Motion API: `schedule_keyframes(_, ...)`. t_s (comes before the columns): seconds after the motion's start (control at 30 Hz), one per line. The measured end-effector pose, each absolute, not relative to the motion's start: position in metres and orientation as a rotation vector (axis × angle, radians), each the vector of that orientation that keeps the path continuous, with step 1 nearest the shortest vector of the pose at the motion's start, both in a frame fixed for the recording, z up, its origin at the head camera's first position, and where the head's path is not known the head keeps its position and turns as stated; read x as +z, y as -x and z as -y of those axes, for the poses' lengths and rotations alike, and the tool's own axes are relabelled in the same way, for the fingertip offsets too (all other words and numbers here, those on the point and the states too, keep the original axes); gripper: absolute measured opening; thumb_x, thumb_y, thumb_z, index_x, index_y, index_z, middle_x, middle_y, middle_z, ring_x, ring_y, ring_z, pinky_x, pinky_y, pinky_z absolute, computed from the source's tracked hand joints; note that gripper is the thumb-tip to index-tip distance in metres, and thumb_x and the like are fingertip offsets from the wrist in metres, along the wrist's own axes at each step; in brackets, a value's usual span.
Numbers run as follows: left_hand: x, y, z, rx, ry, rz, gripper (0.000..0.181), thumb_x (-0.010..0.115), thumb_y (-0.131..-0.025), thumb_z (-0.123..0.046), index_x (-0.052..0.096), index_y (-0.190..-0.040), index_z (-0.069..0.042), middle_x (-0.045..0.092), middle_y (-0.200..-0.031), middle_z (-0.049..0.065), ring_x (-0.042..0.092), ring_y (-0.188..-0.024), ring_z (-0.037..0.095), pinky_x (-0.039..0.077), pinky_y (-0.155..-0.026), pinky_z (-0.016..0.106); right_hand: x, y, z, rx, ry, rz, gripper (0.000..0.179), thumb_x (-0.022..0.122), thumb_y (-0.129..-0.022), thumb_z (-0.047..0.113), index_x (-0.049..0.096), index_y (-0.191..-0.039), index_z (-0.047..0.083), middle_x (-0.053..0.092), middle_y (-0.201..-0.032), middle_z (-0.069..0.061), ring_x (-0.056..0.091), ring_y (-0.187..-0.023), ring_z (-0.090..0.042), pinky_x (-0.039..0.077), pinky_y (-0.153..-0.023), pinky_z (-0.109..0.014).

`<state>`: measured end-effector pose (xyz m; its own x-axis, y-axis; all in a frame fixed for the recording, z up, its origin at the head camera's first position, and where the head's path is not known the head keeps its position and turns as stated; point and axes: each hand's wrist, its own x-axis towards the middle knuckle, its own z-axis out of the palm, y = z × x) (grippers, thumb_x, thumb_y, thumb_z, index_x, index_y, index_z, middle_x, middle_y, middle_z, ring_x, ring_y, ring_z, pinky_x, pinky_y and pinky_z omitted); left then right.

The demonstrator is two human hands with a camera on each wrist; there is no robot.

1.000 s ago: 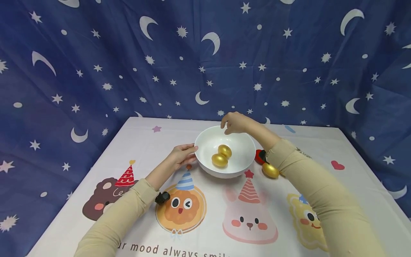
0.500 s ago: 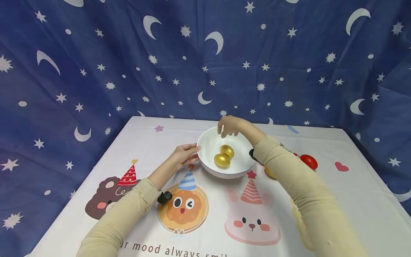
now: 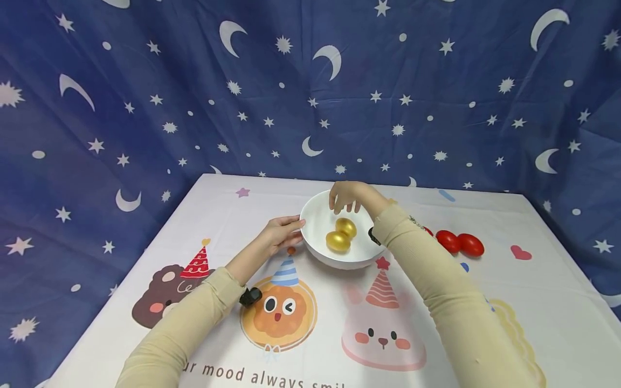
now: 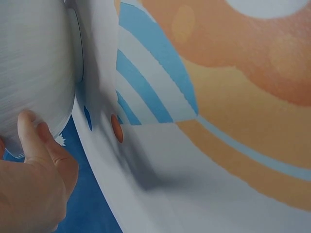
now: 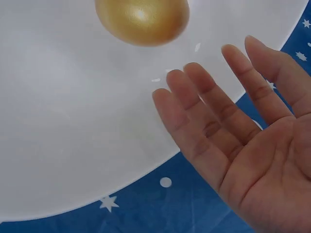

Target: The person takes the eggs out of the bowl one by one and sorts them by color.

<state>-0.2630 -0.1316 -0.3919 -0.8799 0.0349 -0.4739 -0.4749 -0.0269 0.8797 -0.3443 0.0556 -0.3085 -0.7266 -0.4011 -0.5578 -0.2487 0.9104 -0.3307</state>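
A white bowl (image 3: pixel 317 250) holds two gold eggs (image 3: pixel 338 241) that lie against each other. At its left side my left hand (image 3: pixel 280 233) grips the rim, thumb on top and fingers against the outer wall. The left wrist view shows those fingers (image 4: pixel 35 141) on the bowl's outside (image 4: pixel 36 63). My right hand (image 3: pixel 348 195) hovers over the back of the bowl with its fingers pointing down. Seen from the right wrist, its fingers are spread and hold nothing, apart from the gold egg (image 5: pixel 143 19) in view.
Right of the bowl, red eggs (image 3: pixel 470 245) lie on the white printed tablecloth (image 3: pixel 310 291), partly behind my right sleeve (image 3: pixel 427 269). A blue curtain (image 3: pixel 271 134) with moons and stars hangs behind the table.
My right hand has come down slightly over the bowl, and its forearm has swung left. Red eggs now show beside the sleeve, which hides the gold ones seen there earlier. My left hand keeps its grip.
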Motion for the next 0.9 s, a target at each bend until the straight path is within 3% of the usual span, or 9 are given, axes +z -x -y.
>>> schedule_keyframes(0.23,-0.392,0.261,0.132,1.954,0.456,-1.915,0.048,0.062,-0.092,-0.02,0.048,-0.137,-0.008,0.055,-0.131,0.018,0.064,-0.071,0.005,0.061,-0.071,0.017,-0.317,0.349,-0.056,-0.312,0.414,-2.384,0.029,0.061,-0.09,0.013,0.059,-0.119,0.007,0.055,-0.105,-0.008,0.055,-0.111,-0.033,0.056,-0.094,-0.044)
schedule_keyframes(0.53,-0.39,0.261,0.136,1.956,0.449,-1.914,0.048,0.061,-0.093,-0.019,0.047,-0.138,-0.008,0.054,-0.131,0.018,0.063,-0.07,0.004,0.06,-0.069,0.015,-0.324,0.353,-0.055,-0.357,0.316,-2.305,0.035,0.06,-0.09,0.011,0.057,-0.124,0.007,0.055,-0.121,-0.014,0.053,-0.119,-0.036,0.055,-0.096,-0.046)
schedule_keyframes(0.77,-0.389,0.26,0.134,1.958,0.448,-1.901,0.047,0.06,-0.093,-0.018,0.048,-0.137,-0.008,0.059,-0.122,0.014,0.063,-0.068,0.004,0.06,-0.066,0.015,-0.328,0.35,-0.057,-0.339,0.256,-2.247,0.034,0.063,-0.088,0.013,0.057,-0.121,0.009,0.057,-0.115,-0.013,0.055,-0.112,-0.034,0.055,-0.096,-0.046)
schedule_keyframes(0.9,-0.389,0.261,0.133,1.957,0.441,-1.899,0.048,0.06,-0.093,-0.018,0.047,-0.138,-0.008,0.057,-0.126,0.016,0.063,-0.069,0.004,0.06,-0.066,0.014,-0.331,0.349,-0.058,-0.331,0.236,-2.233,0.029,0.064,-0.087,0.012,0.059,-0.115,0.01,0.056,-0.116,-0.014,0.057,-0.108,-0.035,0.056,-0.094,-0.046)
